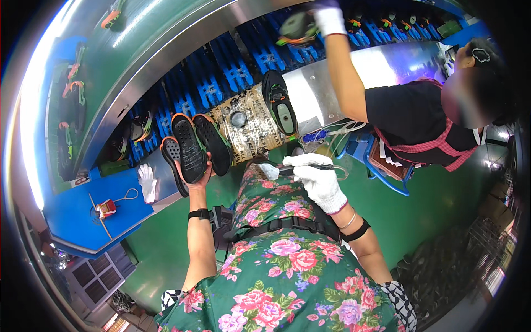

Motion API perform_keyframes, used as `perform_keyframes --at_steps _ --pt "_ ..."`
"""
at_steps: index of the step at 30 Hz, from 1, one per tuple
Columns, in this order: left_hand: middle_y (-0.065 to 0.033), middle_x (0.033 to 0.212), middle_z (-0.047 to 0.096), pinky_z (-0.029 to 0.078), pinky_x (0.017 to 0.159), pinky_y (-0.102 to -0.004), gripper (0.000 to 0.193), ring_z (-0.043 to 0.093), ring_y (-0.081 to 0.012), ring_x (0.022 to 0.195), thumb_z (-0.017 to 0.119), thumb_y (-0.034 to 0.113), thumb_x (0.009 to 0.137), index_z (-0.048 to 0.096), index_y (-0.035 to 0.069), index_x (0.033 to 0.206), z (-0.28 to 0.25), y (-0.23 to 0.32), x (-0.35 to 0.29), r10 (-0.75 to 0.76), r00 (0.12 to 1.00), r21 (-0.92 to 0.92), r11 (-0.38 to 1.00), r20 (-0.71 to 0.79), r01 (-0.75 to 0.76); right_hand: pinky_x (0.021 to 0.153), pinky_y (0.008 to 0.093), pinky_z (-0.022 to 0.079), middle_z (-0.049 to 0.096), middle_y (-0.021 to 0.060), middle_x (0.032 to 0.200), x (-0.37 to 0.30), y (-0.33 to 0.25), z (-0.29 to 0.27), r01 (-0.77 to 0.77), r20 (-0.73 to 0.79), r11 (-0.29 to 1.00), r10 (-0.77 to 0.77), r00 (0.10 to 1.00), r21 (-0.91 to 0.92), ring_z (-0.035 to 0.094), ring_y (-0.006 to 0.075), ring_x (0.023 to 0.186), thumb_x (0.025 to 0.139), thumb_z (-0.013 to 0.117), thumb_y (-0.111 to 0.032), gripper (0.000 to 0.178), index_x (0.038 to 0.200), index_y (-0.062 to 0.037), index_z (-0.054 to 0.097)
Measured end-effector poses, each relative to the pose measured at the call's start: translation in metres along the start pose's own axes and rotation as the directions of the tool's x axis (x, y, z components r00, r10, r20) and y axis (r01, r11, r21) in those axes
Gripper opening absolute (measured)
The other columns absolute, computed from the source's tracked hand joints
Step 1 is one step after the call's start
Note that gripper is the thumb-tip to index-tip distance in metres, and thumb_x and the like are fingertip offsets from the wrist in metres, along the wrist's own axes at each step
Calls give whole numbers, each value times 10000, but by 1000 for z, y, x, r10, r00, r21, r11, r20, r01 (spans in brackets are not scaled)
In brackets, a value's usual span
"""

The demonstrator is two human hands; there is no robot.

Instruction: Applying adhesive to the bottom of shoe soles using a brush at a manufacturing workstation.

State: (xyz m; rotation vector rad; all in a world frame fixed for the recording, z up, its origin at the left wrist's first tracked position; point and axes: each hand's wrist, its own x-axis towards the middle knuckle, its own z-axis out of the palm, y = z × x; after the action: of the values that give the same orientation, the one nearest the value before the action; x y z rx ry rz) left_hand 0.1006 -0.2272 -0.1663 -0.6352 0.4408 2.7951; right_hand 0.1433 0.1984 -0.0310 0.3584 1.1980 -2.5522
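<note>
Right hand [316, 178]: gloved, fingers closed round the dark handle of a brush [269, 171]
Brush: handle in the glove, head aimed at about 9 o'clock, well apart from the soles
Left hand [200, 180]: bare, clamped on the lower end of the middle sole [189, 148]
Middle sole: upward from the left hand, toward 11 o'clock; between 9 and 10 o'clock from the right hand, a gap before the brush head; long axis nearly 12 to 6, top leaning to 11; left hand nearer
Right sole [214, 146]: just beside, at 2 o'clock from the middle sole
Black shoe [283, 113]: on the bench, 11 o'clock from the right hand
Co-worker's gloved hand [330, 21]: farther, near 12 o'clock, beside a blurred shoe [298, 30]; grip I cannot tell
</note>
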Motion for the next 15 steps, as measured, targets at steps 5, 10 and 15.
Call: perform_keyframes --at_steps 5,10,15 --pt "-221 1284 638 565 898 -551 791 509 -506 1283 593 704 895 610 65 1360 -31 6 7 26 1000 -78 997 -14 -27 732 293 595 748 213 1120 2 0 5 -24 -21 998 26 999 63 715 195 831 839 669 31 262 1090 63 734" --pt "-229 1486 482 465 1093 -631 829 397 -548 1384 651 606 898 468 64 1498 -25 -17 -6 113 978 -123 983 -177 -136 685 246 535 762 155 1138 1 9 8 28 -44 1000 -27 999 13 682 126 815 860 677 -40 276 1116 40 746" --pt "-251 1567 382 389 1158 -654 835 345 -551 1423 601 591 933 395 60 1543 -14 -25 -19 131 936 -184 963 -326 -199 673 244 523 762 151 1135 4 12 18 -8 -72 999 12 997 51 662 126 763 845 679 -31 290 1117 42 746"
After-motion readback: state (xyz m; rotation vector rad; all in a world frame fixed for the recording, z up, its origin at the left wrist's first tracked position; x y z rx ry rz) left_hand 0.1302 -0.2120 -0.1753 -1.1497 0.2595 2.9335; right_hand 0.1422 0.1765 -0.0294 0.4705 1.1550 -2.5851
